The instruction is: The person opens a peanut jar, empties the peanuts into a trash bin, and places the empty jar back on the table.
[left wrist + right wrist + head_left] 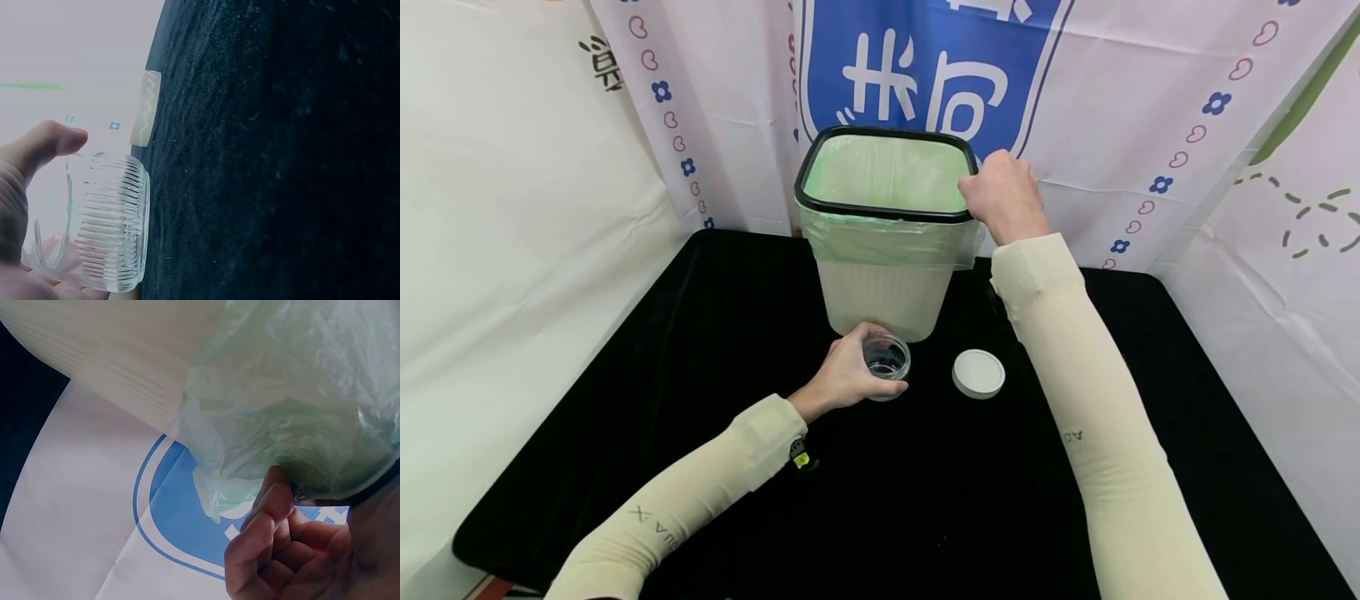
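A cream-coloured trash bin (883, 296) stands at the back of the table, lined with a thin green bag (880, 242) folded over its black rim (887, 212). My right hand (1006, 196) grips that rim at its right corner; in the right wrist view its fingers (250, 550) curl under the bag's edge. In front of the bin, my left hand (847, 371) holds a clear jar (886, 360) without a lid, thumb on the near side. Ridged sides of the jar (112, 219) show in the left wrist view. A white round lid (978, 371) lies to the jar's right.
The table (910, 508) has a black cloth cover. Behind it hangs a white curtain (737, 108) with a blue printed sign (925, 67), close to the bin. White fabric walls (505, 208) flank both sides.
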Demonstrator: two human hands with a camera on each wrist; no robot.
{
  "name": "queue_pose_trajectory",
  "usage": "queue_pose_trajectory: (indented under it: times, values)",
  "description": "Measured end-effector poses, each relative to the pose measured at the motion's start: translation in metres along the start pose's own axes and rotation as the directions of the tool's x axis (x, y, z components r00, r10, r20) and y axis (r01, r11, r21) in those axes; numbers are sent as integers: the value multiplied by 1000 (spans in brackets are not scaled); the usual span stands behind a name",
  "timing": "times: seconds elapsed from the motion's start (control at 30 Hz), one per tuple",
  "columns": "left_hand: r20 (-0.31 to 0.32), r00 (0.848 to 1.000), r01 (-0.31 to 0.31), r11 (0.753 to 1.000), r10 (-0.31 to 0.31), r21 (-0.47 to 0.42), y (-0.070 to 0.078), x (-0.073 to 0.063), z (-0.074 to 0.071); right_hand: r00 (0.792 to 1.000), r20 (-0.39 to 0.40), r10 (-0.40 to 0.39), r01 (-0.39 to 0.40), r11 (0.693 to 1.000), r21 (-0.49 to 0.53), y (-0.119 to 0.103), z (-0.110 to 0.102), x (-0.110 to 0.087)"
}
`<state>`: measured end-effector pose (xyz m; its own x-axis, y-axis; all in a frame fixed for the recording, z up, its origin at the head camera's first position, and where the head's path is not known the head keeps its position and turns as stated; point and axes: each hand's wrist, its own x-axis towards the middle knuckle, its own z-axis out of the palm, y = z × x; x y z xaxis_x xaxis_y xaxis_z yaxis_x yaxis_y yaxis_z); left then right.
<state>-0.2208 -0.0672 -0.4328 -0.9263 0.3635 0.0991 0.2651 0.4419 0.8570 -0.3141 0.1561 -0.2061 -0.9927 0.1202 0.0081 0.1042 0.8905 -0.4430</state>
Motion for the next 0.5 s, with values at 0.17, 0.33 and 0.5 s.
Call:
queue_pose_trajectory:
  times: [0.17, 0.33, 0.5]
  values:
    - [16, 1000, 13, 1000, -13, -11, -3, 1, 1, 1000, 0, -2, 2, 1000, 0, 0, 0, 0]
    - [21, 1000, 24, 1000, -24, -9, -4, 1, 2, 1000, 1, 1, -1, 1000, 8, 0, 1, 0]
    - [23, 999, 27, 1000, -27, -11, -4, 1, 1, 1000, -7, -1, 1, 1000, 8, 0, 1, 0]
